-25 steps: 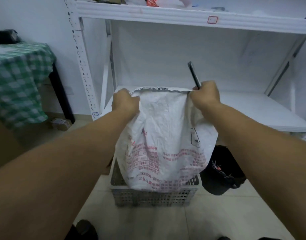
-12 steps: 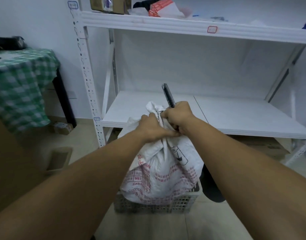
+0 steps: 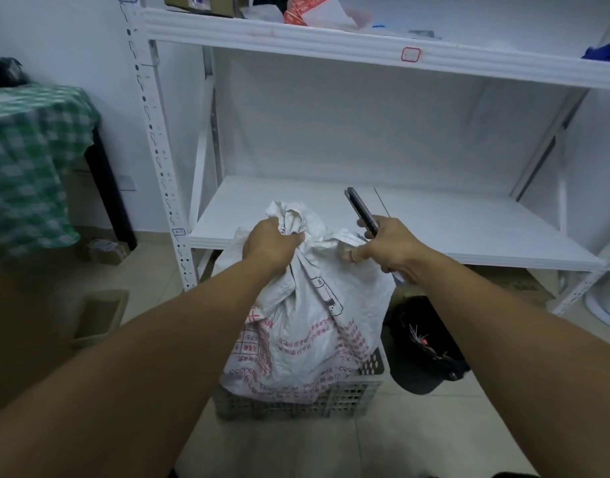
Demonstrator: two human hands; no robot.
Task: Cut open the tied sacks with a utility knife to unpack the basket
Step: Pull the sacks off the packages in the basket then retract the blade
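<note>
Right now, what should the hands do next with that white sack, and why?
Probably lift the sack out of the basket toward the lower shelf. The left hand grips its bunched neck, while the right hand holds the utility knife clear of the fabric, so nothing seems ready to cut.

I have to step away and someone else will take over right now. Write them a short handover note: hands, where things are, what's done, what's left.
Left hand: clenched on the bunched neck of the white sack, holding it upright.
Right hand: gripping the utility knife, pointed up and away, just right of the neck; whether the blade is extended cannot be told.
The sack sits in the grey basket on the floor in front of the white shelf. A black bag lies to its right.
Done: neck gathered, knife in hand.
Left: no cut is visible yet; cut the sack open and unpack the basket.
</note>
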